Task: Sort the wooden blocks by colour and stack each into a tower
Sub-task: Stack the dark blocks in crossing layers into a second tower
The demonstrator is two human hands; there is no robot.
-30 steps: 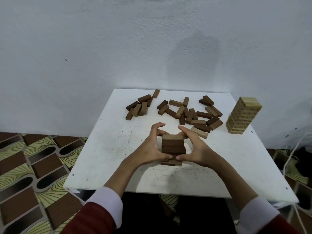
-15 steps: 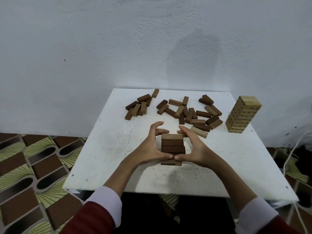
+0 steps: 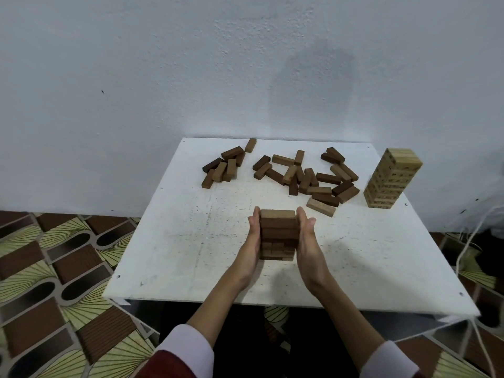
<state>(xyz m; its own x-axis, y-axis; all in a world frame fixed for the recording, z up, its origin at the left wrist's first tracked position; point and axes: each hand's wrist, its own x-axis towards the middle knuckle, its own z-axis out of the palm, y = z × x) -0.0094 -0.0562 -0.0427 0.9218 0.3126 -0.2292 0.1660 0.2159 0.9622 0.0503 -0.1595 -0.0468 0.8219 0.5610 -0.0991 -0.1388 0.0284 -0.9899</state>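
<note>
Flat hands point(image 3: 281, 236) flanking brown tower point(image 3: 278, 233), loose blocks point(image 3: 300, 175), pale tower point(image 3: 392, 181)

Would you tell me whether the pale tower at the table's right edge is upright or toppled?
Upright: the pale tower stands on its base on the table, layers intact, apart from both hands.

Table point(image 3: 191, 241): white, dark speckles. Short tower point(image 3: 278, 236): dark brown, lighter tan top layer. Tall tower point(image 3: 391, 184): pale yellowish wood. Loose blocks point(image 3: 305, 175): mixed dark and mid brown. Floor point(image 3: 54, 268): brown and cream-green patterned. Sleeves point(image 3: 188, 347): red, white cuffs.
</note>
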